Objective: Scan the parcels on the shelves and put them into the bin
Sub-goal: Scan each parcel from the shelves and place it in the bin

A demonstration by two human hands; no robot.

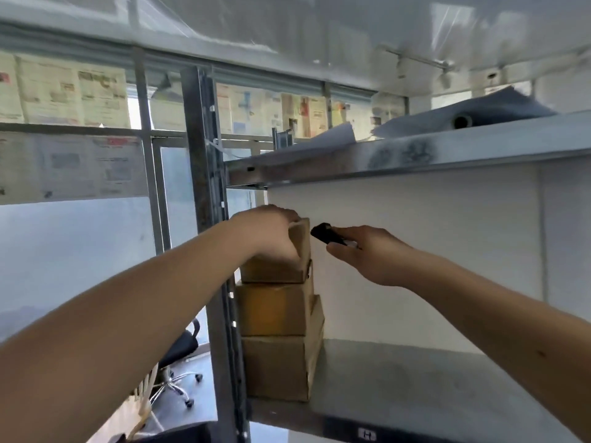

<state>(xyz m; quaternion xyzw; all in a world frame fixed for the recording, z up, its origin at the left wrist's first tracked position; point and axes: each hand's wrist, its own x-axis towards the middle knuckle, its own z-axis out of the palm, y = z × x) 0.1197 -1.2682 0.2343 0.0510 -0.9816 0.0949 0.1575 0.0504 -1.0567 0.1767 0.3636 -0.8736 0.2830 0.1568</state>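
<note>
At frame centre, the left hand [271, 231] grips the top parcel [295, 247] of a stack; the right hand [371, 254] holds a black scanner [326, 233] beside it.

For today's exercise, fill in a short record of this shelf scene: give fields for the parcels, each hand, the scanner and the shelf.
parcels: three cardboard boxes stacked at the shelf's left end; top parcel, middle parcel, bottom parcel
left hand: grips the top parcel, tilting up a flap or thin box
right hand: holds the scanner
scanner: black, aimed toward the top parcel
shelf: grey metal, bare to the right of the stack
bin: not clearly visible
</note>
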